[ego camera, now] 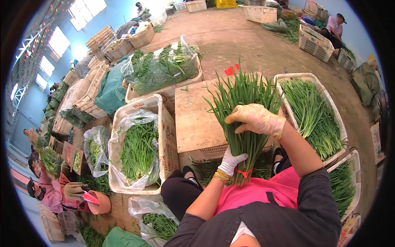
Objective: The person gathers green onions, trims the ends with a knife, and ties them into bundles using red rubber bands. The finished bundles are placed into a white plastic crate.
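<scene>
My left hand [233, 164], in a white knit glove with yellow bands at the wrist, grips a large bundle of long green leafy stalks [247, 145]. A red tie [244, 172] circles the bundle near its pale stem ends, just below that hand. The leafy tips fan out away from me, over a wooden board [197, 123] that lies on a crate. My right hand [253, 120], in a thin pale yellowish glove, lies over the upper part of the bundle with its fingers bent and partly spread. Whether it grips any leaves cannot be told.
A plastic crate of loose greens [342, 136] stands at the right, a plastic-lined crate [166, 148] at the left. Beyond the board is a crate of bagged greens [197, 75]. A co-worker [51, 194] sits at the far left beside a reddish bucket [103, 203]. Other people sit farther off.
</scene>
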Demonstrator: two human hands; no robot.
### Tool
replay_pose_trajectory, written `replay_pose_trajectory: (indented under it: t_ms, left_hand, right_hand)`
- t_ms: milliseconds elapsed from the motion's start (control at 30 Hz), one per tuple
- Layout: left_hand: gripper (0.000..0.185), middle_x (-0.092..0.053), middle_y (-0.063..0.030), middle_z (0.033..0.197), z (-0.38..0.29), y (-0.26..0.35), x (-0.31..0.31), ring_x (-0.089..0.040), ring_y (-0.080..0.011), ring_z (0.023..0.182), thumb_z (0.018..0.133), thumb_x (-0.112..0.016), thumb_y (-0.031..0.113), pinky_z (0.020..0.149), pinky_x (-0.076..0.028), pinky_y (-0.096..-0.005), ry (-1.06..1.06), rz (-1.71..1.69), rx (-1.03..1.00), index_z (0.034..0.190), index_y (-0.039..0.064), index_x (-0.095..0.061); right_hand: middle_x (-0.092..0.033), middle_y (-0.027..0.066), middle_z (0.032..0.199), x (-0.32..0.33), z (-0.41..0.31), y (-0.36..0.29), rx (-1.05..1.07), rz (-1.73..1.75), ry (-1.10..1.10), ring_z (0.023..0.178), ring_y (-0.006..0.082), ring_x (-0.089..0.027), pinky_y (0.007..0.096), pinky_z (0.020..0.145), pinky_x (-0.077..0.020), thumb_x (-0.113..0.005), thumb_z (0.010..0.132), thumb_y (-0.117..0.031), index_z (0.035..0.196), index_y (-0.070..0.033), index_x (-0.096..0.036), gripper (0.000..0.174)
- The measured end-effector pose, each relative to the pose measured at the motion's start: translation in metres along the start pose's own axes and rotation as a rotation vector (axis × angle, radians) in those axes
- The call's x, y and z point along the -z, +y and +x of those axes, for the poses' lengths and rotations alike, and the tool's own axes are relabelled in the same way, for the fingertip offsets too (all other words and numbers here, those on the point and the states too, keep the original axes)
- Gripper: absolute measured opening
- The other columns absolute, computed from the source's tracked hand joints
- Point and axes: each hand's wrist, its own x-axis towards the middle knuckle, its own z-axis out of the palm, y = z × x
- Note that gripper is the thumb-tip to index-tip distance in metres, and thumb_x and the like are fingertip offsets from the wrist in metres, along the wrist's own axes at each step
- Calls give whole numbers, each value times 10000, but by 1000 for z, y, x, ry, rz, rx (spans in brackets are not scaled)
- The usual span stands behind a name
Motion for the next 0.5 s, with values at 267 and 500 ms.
replay_pose_trajectory:
  t_ms: [267,500]
  left_hand:
    - [666,-683,-31,1268,-10,-3,-7,-651,-191,1148,841,-899,132,1030,-540,-377,67,-52,57,1416,74,-567]
    - [564,-688,-78,1307,-3,-16,-2,-692,-258,1131,946,-813,212,1003,-587,-431,137,-326,54,1433,76,-562]
  right_hand:
    - [-764,70,1002,-8,-47,0,-241,1395,198,872,132,-705,261,750,-549,-691,1016,-162,1083,-23,-727,158]
    - [-735,59,1184,-35,-57,15,-601,1015,526,1051,111,-667,278,885,-553,-769,983,-121,1365,-33,-661,407]
